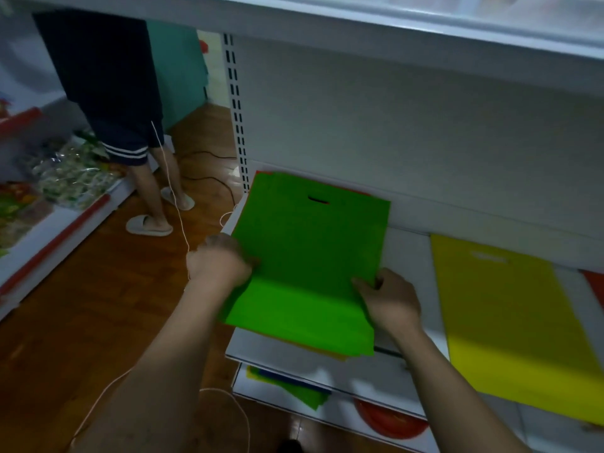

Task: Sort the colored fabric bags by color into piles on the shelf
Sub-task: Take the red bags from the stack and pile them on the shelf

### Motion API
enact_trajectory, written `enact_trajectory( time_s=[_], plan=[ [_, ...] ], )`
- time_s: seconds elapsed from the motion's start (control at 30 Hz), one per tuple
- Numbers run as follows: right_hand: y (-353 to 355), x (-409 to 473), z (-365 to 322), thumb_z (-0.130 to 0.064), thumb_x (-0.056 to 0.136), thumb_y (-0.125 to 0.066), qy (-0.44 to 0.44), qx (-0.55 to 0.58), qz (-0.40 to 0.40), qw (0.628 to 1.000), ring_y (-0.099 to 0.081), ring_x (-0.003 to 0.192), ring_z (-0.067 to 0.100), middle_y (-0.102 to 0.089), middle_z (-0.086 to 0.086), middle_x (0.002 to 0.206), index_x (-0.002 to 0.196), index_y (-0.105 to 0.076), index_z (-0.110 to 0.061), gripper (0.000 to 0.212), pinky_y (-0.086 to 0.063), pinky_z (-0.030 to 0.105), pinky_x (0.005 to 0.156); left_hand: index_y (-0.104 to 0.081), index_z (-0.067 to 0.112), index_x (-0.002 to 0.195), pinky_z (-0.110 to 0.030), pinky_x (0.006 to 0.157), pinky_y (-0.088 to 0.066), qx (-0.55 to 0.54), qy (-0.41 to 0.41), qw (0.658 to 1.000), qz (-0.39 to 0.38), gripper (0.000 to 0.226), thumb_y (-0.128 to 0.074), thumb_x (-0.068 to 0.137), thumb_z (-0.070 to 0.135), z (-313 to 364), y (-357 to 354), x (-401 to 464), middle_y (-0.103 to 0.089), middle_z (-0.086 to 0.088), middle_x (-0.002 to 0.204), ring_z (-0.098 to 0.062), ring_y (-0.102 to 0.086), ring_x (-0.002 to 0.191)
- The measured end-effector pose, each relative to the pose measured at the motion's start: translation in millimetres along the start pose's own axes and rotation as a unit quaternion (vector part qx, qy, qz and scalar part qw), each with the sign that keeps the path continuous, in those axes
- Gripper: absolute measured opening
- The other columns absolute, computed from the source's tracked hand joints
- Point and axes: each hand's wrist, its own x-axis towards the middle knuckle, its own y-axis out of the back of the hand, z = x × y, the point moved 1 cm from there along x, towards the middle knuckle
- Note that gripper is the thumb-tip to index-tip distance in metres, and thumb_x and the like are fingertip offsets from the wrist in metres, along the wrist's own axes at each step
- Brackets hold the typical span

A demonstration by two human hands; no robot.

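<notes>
Green bag (310, 256) sits on top of the mixed stack at the shelf's (408, 253) left end. Left hand (219, 259) pinches its left edge, right hand (389, 299) grips the right. Looks mid-pickup; next it needs its own spot, separate from the yellow bag (510, 322).

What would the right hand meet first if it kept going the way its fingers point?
The right hand points left across the green bag it grips, so it would likely reach the left hand on the opposite edge; depth is unclear.
</notes>
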Motion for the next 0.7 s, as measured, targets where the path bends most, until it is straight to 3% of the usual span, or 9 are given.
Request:
enact_trajectory(
  time_s=[0.1,0.3,0.4,0.5,0.6,0.7],
  plan=[
    [-2,2,2,-0.050,0.089,-0.058,-0.009,0.015,-0.017,1.000,-0.045,0.057,0.017,-0.044,0.003,0.059,0.062,-0.041,-0.016,0.047,-0.025,0.031,0.048,-0.052,0.012,0.125,-0.043,0.095,-0.047,-0.018,-0.017,0.998,-0.057,0.067,-0.060,0.083,0.063,-1,2,13,-0.058,-0.011,0.121,-0.030,-0.057,0.109],
    [-8,0,4,-0.046,0.093,-0.054,0.000,0.025,-0.004,1.000,-0.039,0.051,0.014,-0.038,0.002,0.055,0.059,-0.037,-0.016,0.049,-0.021,0.031,0.047,-0.051,0.014,0.127,-0.051,0.108,-0.030,0.034,-0.052,0.995,-0.079,0.069,-0.052,0.085,0.068,1,5,26,-0.056,-0.009,0.130,-0.030,-0.051,0.121],
    [-12,0,6,-0.048,0.095,-0.050,0.011,0.018,0.000,1.000,-0.040,0.051,0.015,-0.040,0.002,0.055,0.060,-0.040,-0.016,0.048,-0.023,0.031,0.047,-0.054,0.017,0.110,-0.052,0.109,-0.025,0.054,-0.088,0.992,-0.078,0.053,-0.046,0.089,0.066,4,2,31,-0.058,-0.008,0.125,-0.030,-0.051,0.120],
    [-13,2,8,-0.050,0.095,-0.047,0.015,0.012,-0.009,1.000,-0.043,0.054,0.019,-0.043,0.003,0.058,0.063,-0.042,-0.017,0.047,-0.024,0.032,0.048,-0.052,0.021,0.091,-0.049,0.107,-0.028,0.105,-0.128,0.985,-0.048,0.044,-0.035,0.095,0.062,9,1,29,-0.061,-0.008,0.116,-0.028,-0.055,0.113],
    [-11,2,9,-0.047,0.098,-0.044,0.033,0.001,-0.015,0.999,-0.051,0.067,0.028,-0.048,0.005,0.064,0.066,-0.042,-0.018,0.043,-0.027,0.035,0.053,-0.062,0.019,0.098,-0.043,0.100,-0.035,0.139,-0.159,0.977,-0.012,0.047,-0.030,0.099,0.055,14,1,24,-0.063,-0.008,0.113,-0.026,-0.058,0.108],
    [-2,-2,15,-0.041,0.101,-0.040,0.053,-0.028,0.029,0.998,-0.057,0.081,0.034,-0.059,0.012,0.080,0.076,-0.047,-0.015,0.036,-0.028,0.033,0.060,-0.065,0.020,0.107,-0.039,0.096,-0.037,0.154,-0.179,0.971,0.036,0.043,-0.032,0.101,0.046,21,6,17,-0.065,-0.006,0.112,-0.023,-0.060,0.106]
  ],
)
